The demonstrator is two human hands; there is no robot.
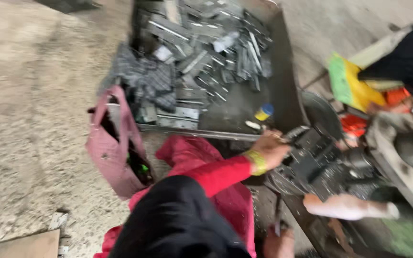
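My one hand in view at a dark metal machine beside a tray of metal strips.

My left hand [269, 149], in a red sleeve with one yellow wristband [256, 162], rests on the dark machine [319, 165]; whether its fingers are spread or pinching I cannot tell through the blur. The machine, blackish and blocky, sits just right of one metal tray [283, 91] holding many grey strips [206, 52], too blurred to count. One pink bag [113, 148] lies left.
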